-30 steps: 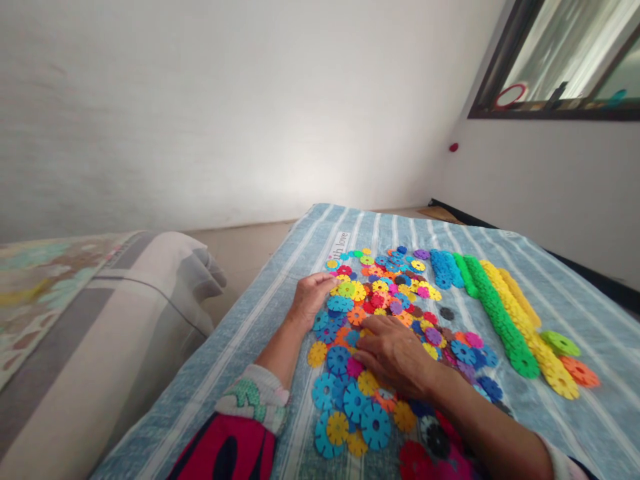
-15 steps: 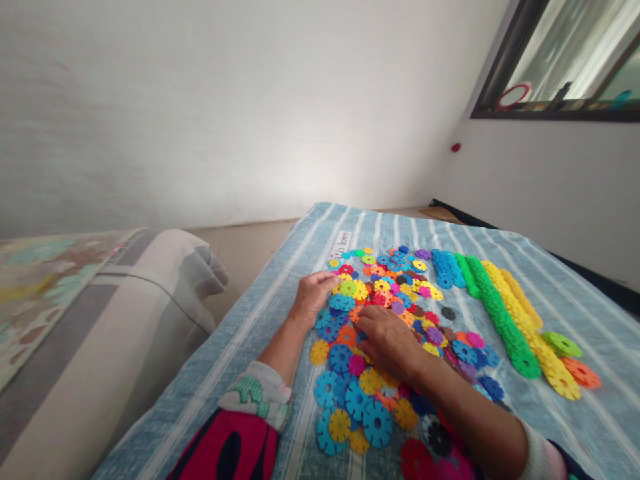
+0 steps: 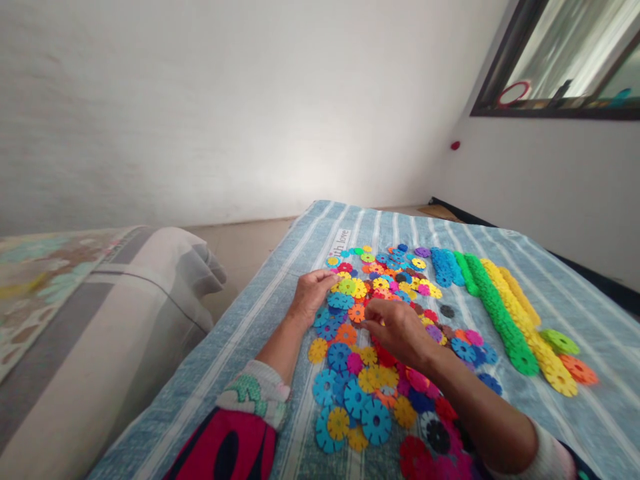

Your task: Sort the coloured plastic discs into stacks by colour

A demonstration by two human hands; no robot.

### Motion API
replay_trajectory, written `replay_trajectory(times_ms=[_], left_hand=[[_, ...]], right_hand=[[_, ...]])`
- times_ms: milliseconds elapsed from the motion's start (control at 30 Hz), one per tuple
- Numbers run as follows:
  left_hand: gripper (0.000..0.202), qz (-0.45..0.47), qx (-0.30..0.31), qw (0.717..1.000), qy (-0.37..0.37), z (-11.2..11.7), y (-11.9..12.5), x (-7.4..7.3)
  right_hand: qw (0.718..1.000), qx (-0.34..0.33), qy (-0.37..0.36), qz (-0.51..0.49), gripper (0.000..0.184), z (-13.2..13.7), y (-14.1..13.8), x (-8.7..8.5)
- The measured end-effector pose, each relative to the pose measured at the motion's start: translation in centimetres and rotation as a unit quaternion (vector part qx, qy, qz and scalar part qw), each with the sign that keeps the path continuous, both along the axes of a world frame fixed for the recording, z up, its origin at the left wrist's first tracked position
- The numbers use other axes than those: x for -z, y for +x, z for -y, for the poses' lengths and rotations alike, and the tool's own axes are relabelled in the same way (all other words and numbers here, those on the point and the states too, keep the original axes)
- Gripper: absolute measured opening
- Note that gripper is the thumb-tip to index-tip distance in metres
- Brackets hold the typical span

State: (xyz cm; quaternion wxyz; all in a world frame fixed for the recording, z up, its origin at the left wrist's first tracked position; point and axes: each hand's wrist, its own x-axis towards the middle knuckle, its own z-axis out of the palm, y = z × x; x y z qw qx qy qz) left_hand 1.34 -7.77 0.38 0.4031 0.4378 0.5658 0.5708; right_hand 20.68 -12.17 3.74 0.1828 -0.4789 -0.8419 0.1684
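Observation:
My left hand is at the left edge of a spread of colourful slotted plastic discs, thumb and fingers pinched beside a yellow disc and a lime disc. Whatever sits between those fingertips is too small to make out. Over the middle of the spread, my right hand has its fingers curled together, close to an orange disc. What it holds, if anything, is hidden. Larger blue discs lie nearer to me, partly overlapping yellow ones.
Right of the loose discs lie linked rows: a blue row, a long green row and a yellow row. Single lime and orange discs are beside them. A striped blue cloth lies underneath. Grey-striped fabric is at left.
My right hand has lifted slightly and shifted a little to the right, uncovering more of the orange disc and the yellow discs below it. My left hand stays nearly in place.

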Motion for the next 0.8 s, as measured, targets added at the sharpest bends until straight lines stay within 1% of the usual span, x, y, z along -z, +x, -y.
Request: replay_trajectory(times_ms=[100,233,300,367,433,533,633,700,800], left_hand=[[0.025,-0.006,0.0,1.0,0.001,0.1,0.0,-0.1],[0.026,-0.015,0.004,1.0,0.002,0.1,0.0,-0.2],[0.027,-0.019,0.005,1.0,0.005,0.1,0.0,-0.1],[0.026,-0.02,0.006,1.0,0.007,0.0,0.0,0.0],[0.026,-0.016,0.006,1.0,0.008,-0.1,0.0,0.1],[0.026,-0.007,0.005,1.0,0.007,-0.1,0.0,0.2],[0.025,-0.003,0.007,1.0,0.006,-0.1,0.0,0.2],[0.025,-0.006,0.006,1.0,0.007,-0.1,0.0,0.2],[0.024,-0.011,0.003,1.0,0.009,-0.1,0.0,0.2]], right_hand=[[0.999,-0.037,0.007,-0.034,0.013,-0.2,-0.4,0.9],[0.989,-0.13,0.016,-0.071,0.013,-1.3,-1.3,2.2],[0.984,-0.16,0.023,-0.081,0.014,-2.0,-1.6,2.6],[0.982,-0.163,0.025,-0.091,0.014,-2.8,-1.8,2.8],[0.984,-0.149,0.009,-0.102,0.015,-3.5,-1.7,2.7],[0.988,-0.104,-0.015,-0.117,0.016,-4.1,-1.4,2.5],[0.99,-0.063,-0.027,-0.121,0.014,-4.2,-1.2,2.5],[0.988,-0.079,-0.037,-0.124,0.014,-4.0,-1.2,2.6],[0.978,-0.158,-0.023,-0.131,0.017,-3.4,-1.3,2.7]])
